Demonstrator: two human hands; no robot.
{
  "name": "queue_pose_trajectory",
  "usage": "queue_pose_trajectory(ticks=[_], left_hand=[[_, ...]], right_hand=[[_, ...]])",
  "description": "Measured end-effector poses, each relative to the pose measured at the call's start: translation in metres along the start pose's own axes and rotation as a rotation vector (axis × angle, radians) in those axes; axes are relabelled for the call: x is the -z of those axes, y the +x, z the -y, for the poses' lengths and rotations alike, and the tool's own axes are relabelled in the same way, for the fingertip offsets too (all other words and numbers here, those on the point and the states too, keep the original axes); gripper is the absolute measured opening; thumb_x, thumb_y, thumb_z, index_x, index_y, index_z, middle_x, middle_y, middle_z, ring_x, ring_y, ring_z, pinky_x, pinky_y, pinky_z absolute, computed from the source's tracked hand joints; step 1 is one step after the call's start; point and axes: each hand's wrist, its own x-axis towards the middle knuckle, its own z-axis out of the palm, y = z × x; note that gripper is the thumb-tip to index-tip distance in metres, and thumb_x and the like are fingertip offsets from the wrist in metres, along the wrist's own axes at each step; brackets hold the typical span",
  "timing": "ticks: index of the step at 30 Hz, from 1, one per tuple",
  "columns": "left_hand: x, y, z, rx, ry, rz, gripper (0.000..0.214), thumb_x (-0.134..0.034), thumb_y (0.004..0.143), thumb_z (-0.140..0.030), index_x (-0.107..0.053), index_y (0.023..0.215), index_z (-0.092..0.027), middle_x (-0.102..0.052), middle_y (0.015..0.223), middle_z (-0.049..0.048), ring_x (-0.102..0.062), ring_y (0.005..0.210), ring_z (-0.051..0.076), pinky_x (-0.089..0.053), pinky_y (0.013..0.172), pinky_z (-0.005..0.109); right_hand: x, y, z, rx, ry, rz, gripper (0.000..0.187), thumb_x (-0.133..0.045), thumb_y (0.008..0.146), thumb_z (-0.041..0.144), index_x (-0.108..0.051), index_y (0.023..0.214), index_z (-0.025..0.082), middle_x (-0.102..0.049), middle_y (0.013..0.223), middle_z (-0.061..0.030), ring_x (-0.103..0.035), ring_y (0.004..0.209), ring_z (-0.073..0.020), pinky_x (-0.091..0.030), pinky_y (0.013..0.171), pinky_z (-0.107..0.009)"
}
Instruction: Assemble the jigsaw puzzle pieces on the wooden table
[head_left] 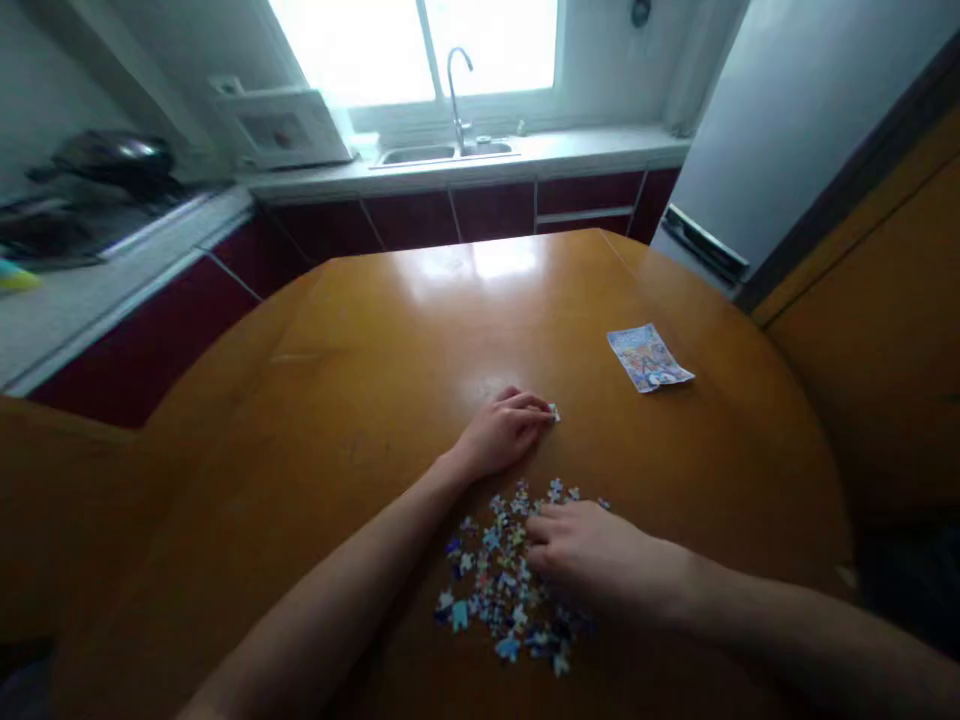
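A pile of several small blue and white jigsaw pieces (499, 590) lies on the round wooden table (360, 380) near its front edge. My left hand (504, 432) rests on the table beyond the pile, fingers pressed together on one puzzle piece (553, 412) at its fingertips. My right hand (592, 555) lies over the right part of the pile, fingers curled down among the pieces; what they hold, if anything, is hidden. A small printed picture card (648, 358) lies flat further back on the right.
Behind the table runs a kitchen counter (525, 155) with a sink and tap (457, 100) under a bright window. A dark pan (120, 160) sits on the left counter. A grey refrigerator (765, 130) and a wooden door (877, 330) stand at right.
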Motion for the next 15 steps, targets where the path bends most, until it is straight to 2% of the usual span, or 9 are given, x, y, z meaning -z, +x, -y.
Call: queue_pose_trajectory(ticks=[4,8,12,15], left_hand=[[0.001,0.002,-0.002,-0.002,-0.006,0.000,0.025,-0.054,0.096,-0.021,-0.074,0.110,-0.027,-0.071,0.111,0.0014,-0.055,0.098,0.019,-0.049,0.096,0.038],[0.003,0.003,-0.002,0.003,-0.010,-0.003,0.025,-0.054,0.096,-0.020,-0.074,0.110,-0.027,-0.071,0.111,0.0014,-0.056,0.099,0.019,-0.050,0.095,0.038],[0.005,0.002,0.000,0.001,-0.007,0.007,0.026,-0.053,0.095,-0.019,-0.072,0.110,-0.027,-0.070,0.112,0.0016,-0.055,0.100,0.019,-0.050,0.096,0.038],[0.006,0.001,0.002,-0.006,0.021,0.017,0.026,-0.052,0.095,-0.017,-0.070,0.112,-0.026,-0.068,0.114,0.0027,-0.053,0.103,0.020,-0.049,0.098,0.039]], right_hand=[[-0.005,0.000,0.000,-0.003,0.018,-0.002,0.006,-0.061,0.090,0.017,-0.066,0.086,0.016,-0.066,0.091,-0.0059,-0.057,0.081,-0.0188,-0.040,0.066,-0.031],[0.004,-0.002,0.000,0.012,0.109,-0.027,0.008,-0.058,0.091,0.018,-0.063,0.084,0.017,-0.064,0.090,-0.0054,-0.055,0.080,-0.0179,-0.041,0.067,-0.030],[0.025,-0.008,-0.012,0.029,0.419,-0.031,0.007,-0.060,0.089,0.017,-0.061,0.082,0.018,-0.064,0.088,-0.0025,-0.056,0.080,-0.0139,-0.043,0.071,-0.026],[0.038,-0.012,-0.034,-0.117,0.663,-0.141,0.006,-0.060,0.088,0.017,-0.061,0.082,0.018,-0.063,0.078,0.0009,-0.054,0.069,-0.0106,-0.043,0.065,-0.023]])
